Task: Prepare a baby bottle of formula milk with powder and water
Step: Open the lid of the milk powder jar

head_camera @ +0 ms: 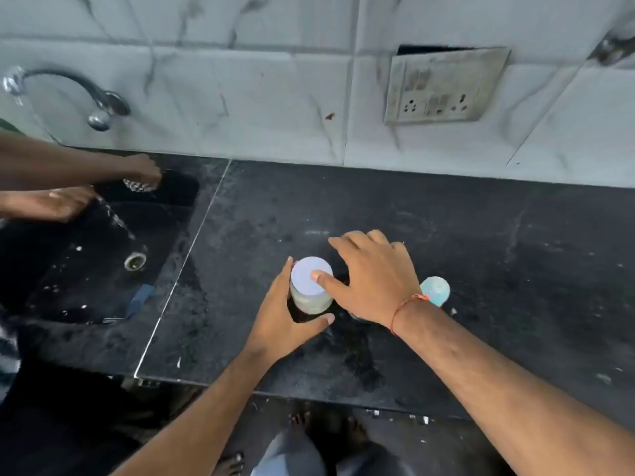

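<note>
A small clear jar (pixel 311 300) of pale powder stands on the black counter (pixel 481 269), closed by a white round lid (pixel 307 274). My left hand (pixel 281 321) is wrapped around the jar's lower body. Spread flat just right of the jar, my right hand (pixel 374 280) rests its thumb on the lid. Behind my right wrist, a light blue baby bottle (pixel 435 290) shows only its top; the rest is hidden.
A black sink (pixel 86 269) lies at the left with a chrome tap (pixel 99 104) above it. Another person's hands (pixel 137 173) hold a patterned glass over the sink. A wall socket plate (pixel 443 87) sits on the tiled wall.
</note>
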`<action>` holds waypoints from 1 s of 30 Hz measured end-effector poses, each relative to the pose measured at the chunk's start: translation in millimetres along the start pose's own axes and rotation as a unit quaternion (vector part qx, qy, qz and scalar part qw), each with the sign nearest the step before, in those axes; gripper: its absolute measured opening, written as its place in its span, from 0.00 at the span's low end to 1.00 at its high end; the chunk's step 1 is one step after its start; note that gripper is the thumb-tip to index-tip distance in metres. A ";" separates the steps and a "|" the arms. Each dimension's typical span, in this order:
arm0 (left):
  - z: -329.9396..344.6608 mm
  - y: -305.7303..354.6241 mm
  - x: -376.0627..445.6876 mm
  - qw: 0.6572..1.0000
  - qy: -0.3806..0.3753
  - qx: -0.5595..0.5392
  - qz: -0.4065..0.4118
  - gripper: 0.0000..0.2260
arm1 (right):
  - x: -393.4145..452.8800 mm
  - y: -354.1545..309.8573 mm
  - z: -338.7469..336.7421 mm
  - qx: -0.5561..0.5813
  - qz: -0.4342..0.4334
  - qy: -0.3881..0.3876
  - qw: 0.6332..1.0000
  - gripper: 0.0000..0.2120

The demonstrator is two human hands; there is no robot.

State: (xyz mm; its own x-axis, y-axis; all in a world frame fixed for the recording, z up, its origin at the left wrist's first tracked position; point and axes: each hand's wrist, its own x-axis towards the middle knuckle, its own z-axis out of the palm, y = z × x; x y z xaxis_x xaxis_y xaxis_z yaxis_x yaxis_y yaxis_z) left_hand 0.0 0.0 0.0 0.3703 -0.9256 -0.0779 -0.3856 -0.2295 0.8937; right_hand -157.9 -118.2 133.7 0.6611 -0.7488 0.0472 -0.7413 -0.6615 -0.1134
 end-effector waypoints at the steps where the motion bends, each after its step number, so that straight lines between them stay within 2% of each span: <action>1: 3.4 -3.9 3.9 1.000 0.013 -0.017 0.005 0.59 | 3.9 -1.5 5.8 -0.006 -0.012 -0.013 1.000 0.38; 4: 13.1 -20.2 15.4 0.999 0.037 -0.033 0.009 0.57 | 12.1 -4.8 22.9 -0.035 -0.032 -0.051 0.998 0.38; 6: 22.5 -33.1 16.9 0.997 0.065 -0.035 0.021 0.51 | 14.2 -6.0 35.7 -0.042 -0.052 -0.052 0.996 0.35; 8: 26.9 -45.9 18.8 0.994 0.098 -0.026 0.041 0.43 | 17.0 -2.6 46.5 -0.050 -0.073 -0.041 0.995 0.34; 11: 27.4 -60.0 22.1 0.992 0.115 -0.031 0.049 0.39 | 21.8 -1.1 60.6 -0.044 -0.090 -0.003 0.995 0.35; 17: 34.9 -68.5 24.5 0.992 0.101 -0.020 0.074 0.37 | 19.8 -0.1 81.8 -0.048 -0.102 0.047 0.992 0.39; 20: 33.5 -73.4 30.8 0.990 0.099 -0.011 0.104 0.40 | 21.7 -0.3 85.8 -0.051 -0.113 0.071 0.990 0.41; 27: 38.0 -83.2 32.2 0.982 0.118 -0.002 0.149 0.42 | 11.8 -13.0 96.3 -0.072 -0.102 0.067 0.990 0.44; 30: 36.3 -82.3 26.1 0.980 0.131 0.019 0.147 0.44 | 8.2 -20.0 93.6 -0.078 -0.095 0.041 0.992 0.40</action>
State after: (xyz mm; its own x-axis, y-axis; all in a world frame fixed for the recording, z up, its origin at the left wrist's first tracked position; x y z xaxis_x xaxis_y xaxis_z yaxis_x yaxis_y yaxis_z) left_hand 10.7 -16.2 -91.6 0.4416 -0.8451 0.3014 -0.5378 0.0196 0.8429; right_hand -126.7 -107.4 43.5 0.7838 -0.6061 0.1351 -0.6171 -0.7847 0.0597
